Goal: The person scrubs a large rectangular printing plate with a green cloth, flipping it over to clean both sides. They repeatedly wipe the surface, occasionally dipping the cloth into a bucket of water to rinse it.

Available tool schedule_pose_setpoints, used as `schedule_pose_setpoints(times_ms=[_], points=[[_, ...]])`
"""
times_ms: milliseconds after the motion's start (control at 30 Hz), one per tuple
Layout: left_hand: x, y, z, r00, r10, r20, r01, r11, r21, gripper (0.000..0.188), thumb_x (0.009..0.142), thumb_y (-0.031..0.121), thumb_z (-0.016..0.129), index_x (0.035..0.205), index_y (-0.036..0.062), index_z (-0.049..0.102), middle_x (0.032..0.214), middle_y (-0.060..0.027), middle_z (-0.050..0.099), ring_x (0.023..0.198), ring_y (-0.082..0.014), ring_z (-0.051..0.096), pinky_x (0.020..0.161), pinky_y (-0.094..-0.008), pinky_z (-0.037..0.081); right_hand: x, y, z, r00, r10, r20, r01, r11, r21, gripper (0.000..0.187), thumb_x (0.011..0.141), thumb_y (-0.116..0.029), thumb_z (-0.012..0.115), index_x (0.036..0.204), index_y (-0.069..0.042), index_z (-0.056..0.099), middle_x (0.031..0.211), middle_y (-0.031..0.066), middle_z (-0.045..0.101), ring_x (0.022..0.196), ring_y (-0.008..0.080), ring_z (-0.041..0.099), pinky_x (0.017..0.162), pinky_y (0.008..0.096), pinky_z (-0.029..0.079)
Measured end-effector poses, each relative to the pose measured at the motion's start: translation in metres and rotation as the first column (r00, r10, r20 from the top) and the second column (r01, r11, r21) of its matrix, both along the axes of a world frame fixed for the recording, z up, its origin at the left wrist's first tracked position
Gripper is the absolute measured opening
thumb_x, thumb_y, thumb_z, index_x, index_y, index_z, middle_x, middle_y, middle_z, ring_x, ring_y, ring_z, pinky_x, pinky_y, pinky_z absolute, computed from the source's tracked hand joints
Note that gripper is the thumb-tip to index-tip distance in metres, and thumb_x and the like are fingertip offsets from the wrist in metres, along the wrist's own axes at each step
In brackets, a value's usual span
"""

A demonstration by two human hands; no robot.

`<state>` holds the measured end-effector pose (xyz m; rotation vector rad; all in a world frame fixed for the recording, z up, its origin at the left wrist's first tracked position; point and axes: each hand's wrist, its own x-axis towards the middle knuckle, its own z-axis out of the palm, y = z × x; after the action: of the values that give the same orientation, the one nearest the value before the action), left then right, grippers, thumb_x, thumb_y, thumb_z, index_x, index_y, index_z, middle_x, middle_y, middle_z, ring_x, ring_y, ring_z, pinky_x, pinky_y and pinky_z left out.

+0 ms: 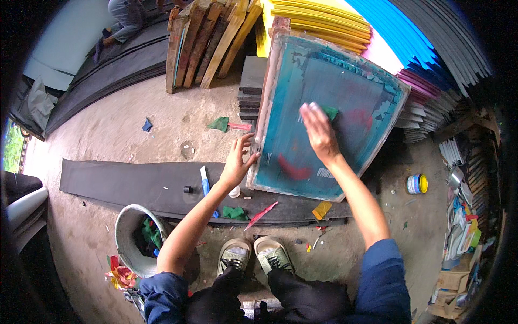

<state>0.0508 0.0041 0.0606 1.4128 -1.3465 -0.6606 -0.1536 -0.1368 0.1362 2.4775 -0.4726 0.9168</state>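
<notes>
A screen printing frame (297, 81) with teal mesh leans tilted in front of me, reddish smears on its surface. My right hand (319, 129) lies on the mesh, fingers together, pressing a green cloth (330, 112) that is mostly hidden beneath it. My left hand (238, 159) grips the frame's left edge with bent fingers. Below the left hand, a blue utility knife (205, 181), a small black cap (188, 189) and a white bottle (234, 191) rest on a long black foam sheet (124, 186).
A grey bucket (123, 237) holding rags stands at my left. Wooden frames (210, 43) and yellow sheets (324, 21) are stacked behind. A yellow-topped can (417, 183) sits at right. Scraps litter the floor, and another person's leg (127, 21) shows far left.
</notes>
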Motion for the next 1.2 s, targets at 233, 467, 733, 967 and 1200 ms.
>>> schedule_pose_setpoints(times_ms=[233,467,733,967,1200], points=[[-0.003,-0.008,-0.01,0.998,-0.02,-0.062,0.024,0.998,0.056,0.075,0.072,-0.005,0.063,0.133,0.0129,0.024,0.125,-0.0136,0.033,0.104,-0.027,0.049,0.083,-0.0359,0.048,-0.014,-0.024,0.034,0.918,0.173,-0.356,-0.157,0.985,0.073,0.055,0.078,-0.015,0.055,0.129,-0.003,0.038,0.139,0.005,0.033,0.127,0.0187,0.033,0.104,0.0364,0.028],[0.002,-0.011,-0.012,1.0,-0.019,-0.013,0.019,0.998,0.062,0.078,0.071,-0.004,0.064,0.135,0.017,0.023,0.115,-0.0168,0.035,0.099,-0.0297,0.05,0.083,-0.0367,0.048,-0.019,-0.023,0.033,0.846,0.104,-0.523,-0.147,0.988,-0.041,0.067,0.078,-0.027,0.055,0.136,-0.008,0.028,0.141,0.0018,0.028,0.13,0.0146,0.025,0.108,0.0395,0.02],[0.001,-0.018,-0.026,0.995,-0.071,0.063,0.068,0.997,0.048,0.086,0.069,-0.003,0.066,0.137,0.0136,0.016,0.109,-0.0179,0.035,0.092,-0.0289,0.045,0.084,-0.0372,0.043,-0.022,0.037,-0.03,0.956,0.08,-0.283,0.039,0.919,0.392,0.07,0.076,-0.02,0.059,0.136,-0.005,0.026,0.142,0.0062,0.026,0.13,0.0201,0.026,0.106,0.0367,0.023],[0.003,-0.019,-0.023,0.966,-0.121,0.23,0.109,0.992,0.066,0.084,0.071,0.0,0.064,0.136,0.0049,0.011,0.116,-0.0199,0.031,0.1,-0.033,0.04,0.089,-0.0397,0.039,0.019,0.002,0.016,0.975,-0.222,0.009,0.213,0.947,0.241,0.063,0.085,-0.033,0.048,0.138,-0.009,0.022,0.143,0.0041,0.022,0.13,0.0215,0.024,0.106,0.0385,0.023],[0.01,-0.023,-0.031,0.936,-0.09,0.341,0.084,0.996,0.033,0.085,0.071,0.002,0.064,0.134,-0.0009,0.007,0.124,-0.0207,0.027,0.103,-0.0368,0.037,0.092,-0.0412,0.036,-0.007,0.054,-0.05,0.969,0.011,-0.247,0.085,0.923,0.374,0.074,0.079,-0.036,0.055,0.138,-0.006,0.02,0.145,0.0064,0.019,0.132,0.0195,0.021,0.106,0.0354,0.022]])
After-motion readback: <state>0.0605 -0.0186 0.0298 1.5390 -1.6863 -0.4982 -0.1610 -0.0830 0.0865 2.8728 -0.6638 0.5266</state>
